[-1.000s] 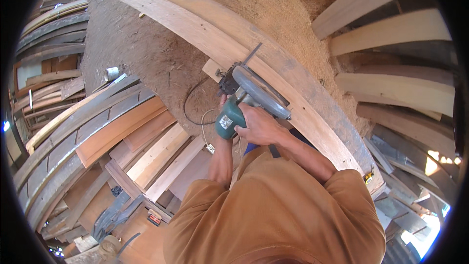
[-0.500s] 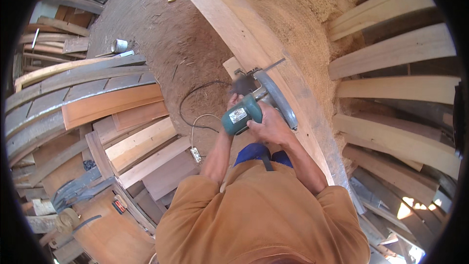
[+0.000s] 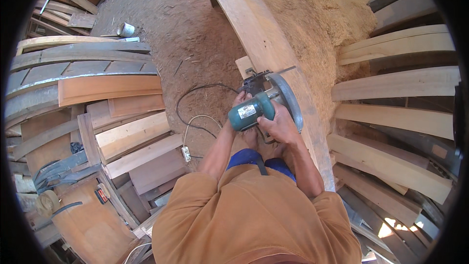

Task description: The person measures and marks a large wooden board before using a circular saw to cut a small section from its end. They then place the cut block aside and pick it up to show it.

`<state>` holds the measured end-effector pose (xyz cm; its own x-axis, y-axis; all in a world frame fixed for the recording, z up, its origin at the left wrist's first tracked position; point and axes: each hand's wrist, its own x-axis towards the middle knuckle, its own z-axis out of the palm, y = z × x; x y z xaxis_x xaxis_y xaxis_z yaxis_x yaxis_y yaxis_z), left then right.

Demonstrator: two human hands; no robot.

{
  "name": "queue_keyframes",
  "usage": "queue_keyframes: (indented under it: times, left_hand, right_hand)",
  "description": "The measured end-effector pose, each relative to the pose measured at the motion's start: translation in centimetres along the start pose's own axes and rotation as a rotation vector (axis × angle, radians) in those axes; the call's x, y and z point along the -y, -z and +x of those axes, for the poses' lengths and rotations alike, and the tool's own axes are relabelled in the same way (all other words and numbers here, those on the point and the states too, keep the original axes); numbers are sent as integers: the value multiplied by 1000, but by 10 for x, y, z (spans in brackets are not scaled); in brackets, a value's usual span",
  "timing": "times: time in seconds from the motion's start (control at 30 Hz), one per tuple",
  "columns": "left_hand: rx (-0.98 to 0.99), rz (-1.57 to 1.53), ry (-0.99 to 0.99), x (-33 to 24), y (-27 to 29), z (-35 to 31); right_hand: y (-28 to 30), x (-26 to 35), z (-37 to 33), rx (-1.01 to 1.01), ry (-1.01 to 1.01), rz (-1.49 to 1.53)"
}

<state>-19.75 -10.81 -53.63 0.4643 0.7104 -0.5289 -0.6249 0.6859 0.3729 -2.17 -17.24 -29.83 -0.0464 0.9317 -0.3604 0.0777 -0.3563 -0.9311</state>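
A circular saw [image 3: 251, 112] with a green motor body and a grey curved blade guard [image 3: 288, 100] rests on a long, slightly curved wooden board [image 3: 267, 39]. My right hand [image 3: 281, 124] is wrapped round its rear handle. My left hand [image 3: 240, 99] grips the saw near its dark base plate, at the board's left edge; the motor partly hides those fingers. A thin guide bar [image 3: 285, 69] sticks out across the board from the front of the saw. Beside the base plate shows a small pale wood block [image 3: 244, 65]. The cutting edge of the blade is hidden from this view.
A dark cord [image 3: 181, 100] loops over the dirt floor near a white socket strip [image 3: 186, 154]. Stacked planks [image 3: 112, 91] stand at left, with a white cup [image 3: 126, 30] beyond. More curved boards [image 3: 395, 82] lie at right, beside a sawdust heap [image 3: 312, 24].
My view has turned somewhat, so the surroundings have shifted in the picture. Both hands stay on the saw, which sits slightly further right in view. The front plate looks less blurred.
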Motion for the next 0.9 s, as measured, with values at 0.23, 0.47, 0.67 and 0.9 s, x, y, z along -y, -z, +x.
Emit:
queue_keyframes:
  times: [0.23,0.47,0.67,0.9]
  left_hand:
    - [195,-317,158,-15,10,19]
    - [103,-82,22,-29,-12,22]
    - [161,-241,183,-44,3,43]
    - [227,-267,213,-56,15,67]
  right_hand:
    - [-2,6,18,-4,50,-16]
    - [-1,7,37,-41,66,-102]
    - [-2,18,52,-18,88,-53]
    - [-4,23,71,-19,69,-9]
